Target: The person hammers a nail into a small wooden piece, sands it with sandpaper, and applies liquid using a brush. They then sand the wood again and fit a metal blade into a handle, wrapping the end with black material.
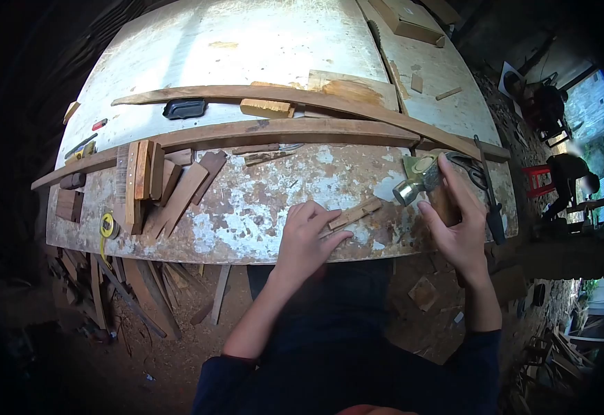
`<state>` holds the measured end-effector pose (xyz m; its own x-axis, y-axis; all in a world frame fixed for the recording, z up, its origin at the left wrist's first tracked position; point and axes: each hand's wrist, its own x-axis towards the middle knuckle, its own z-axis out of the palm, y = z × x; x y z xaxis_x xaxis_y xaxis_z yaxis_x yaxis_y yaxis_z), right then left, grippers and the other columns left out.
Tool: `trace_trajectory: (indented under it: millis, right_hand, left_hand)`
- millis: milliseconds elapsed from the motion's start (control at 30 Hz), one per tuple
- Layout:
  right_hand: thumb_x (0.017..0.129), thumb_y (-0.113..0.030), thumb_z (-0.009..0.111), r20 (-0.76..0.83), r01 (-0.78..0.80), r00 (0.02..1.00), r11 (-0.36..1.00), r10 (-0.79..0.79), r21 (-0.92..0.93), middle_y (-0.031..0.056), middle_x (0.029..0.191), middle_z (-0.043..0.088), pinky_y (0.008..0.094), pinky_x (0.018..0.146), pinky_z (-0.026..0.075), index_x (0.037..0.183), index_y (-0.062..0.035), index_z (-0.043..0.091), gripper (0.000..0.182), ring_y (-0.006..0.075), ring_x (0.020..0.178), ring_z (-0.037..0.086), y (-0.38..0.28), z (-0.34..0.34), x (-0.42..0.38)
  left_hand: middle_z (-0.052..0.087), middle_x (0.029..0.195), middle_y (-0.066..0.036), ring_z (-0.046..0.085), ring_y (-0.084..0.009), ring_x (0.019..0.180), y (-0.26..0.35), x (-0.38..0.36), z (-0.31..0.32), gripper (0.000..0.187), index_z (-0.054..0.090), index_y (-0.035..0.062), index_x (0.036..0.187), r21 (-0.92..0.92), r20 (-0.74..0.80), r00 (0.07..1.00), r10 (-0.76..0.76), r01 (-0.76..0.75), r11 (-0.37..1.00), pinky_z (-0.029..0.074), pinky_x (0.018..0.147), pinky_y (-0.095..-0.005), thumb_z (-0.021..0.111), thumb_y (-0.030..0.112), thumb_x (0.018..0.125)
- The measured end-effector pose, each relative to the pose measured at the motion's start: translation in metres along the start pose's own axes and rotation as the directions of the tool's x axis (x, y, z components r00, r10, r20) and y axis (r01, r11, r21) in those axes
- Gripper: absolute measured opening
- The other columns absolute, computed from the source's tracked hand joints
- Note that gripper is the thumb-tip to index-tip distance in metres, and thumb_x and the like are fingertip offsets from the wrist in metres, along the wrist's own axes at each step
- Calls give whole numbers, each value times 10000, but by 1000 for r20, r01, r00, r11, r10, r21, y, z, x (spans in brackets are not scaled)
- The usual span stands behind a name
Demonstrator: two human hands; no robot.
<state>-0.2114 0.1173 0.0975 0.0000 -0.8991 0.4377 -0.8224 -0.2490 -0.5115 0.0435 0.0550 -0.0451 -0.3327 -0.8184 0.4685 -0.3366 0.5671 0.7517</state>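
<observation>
Near the bench's front edge, my left hand (304, 236) has its thumb and forefinger on either side of the near end of a short wooden strip (357, 213), which lies on the worn bench top. My right hand (464, 232) is beside a hammer (416, 185) with a shiny round metal face. Its thumb and forefinger are stretched apart around a brown wooden part behind the hammer head. The other fingers of that hand are partly hidden. Scissors (469, 169) with dark handles and a long dark tool (493, 207) lie just right of the hammer.
Two long wooden beams (246, 133) cross the bench. On the left are stacked wood blocks (146, 173), a brush (123, 173) and a yellow tape measure (109, 225). A black tray (184, 108) sits farther back. Offcuts (150, 294) lean below the bench. A person (570, 176) is at right.
</observation>
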Motion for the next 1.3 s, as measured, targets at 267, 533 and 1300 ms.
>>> trace_trajectory:
  millis: [267,533,1300]
  right_hand:
    - [901,59,798,-28,-340,934,909,357,242,145,1334,716,320,1015,558,1630,-58,520,788,160,1186,677,18,16,-48]
    - [904,28,801,-401,-275,888,959,226,-66,201,1277,747,381,1015,576,1634,-67,514,790,251,1141,732,58,5,-44]
    - [875,-95,828,-159,-507,861,840,483,-192,133,1114,685,442,934,528,1455,-61,667,602,339,1019,679,100,13,-41]
  left_hand:
    - [716,889,-71,671,-285,874,1,-4,1,305,802,64,1020,119,5,997,76,-76,990,487,848,-401,951,160,772]
    - [726,885,-75,673,-292,845,8,-2,0,260,792,52,1011,124,26,996,81,-84,989,494,841,-402,925,139,805]
    - [737,1015,-116,670,-308,958,10,-2,5,369,815,40,1132,206,-60,998,30,-17,978,522,867,-425,939,113,792]
